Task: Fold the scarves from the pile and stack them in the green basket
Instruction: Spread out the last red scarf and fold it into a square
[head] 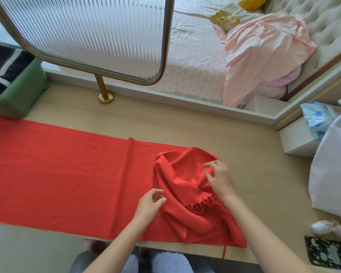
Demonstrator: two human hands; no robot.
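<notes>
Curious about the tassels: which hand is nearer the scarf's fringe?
Right. The right hand touches the bunched end of the red scarf just beyond the fringe; the left hand sits farther off, to the fringe's left.

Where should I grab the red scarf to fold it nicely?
The best grip is probably the fringed end, pinched just behind the tassels, coming from the right. That end lies crumpled on top of the red scarf, while the remaining length is already spread flat.

A ribbed glass screen (91,32) stands near a rumpled pink quilt (264,56).
</notes>
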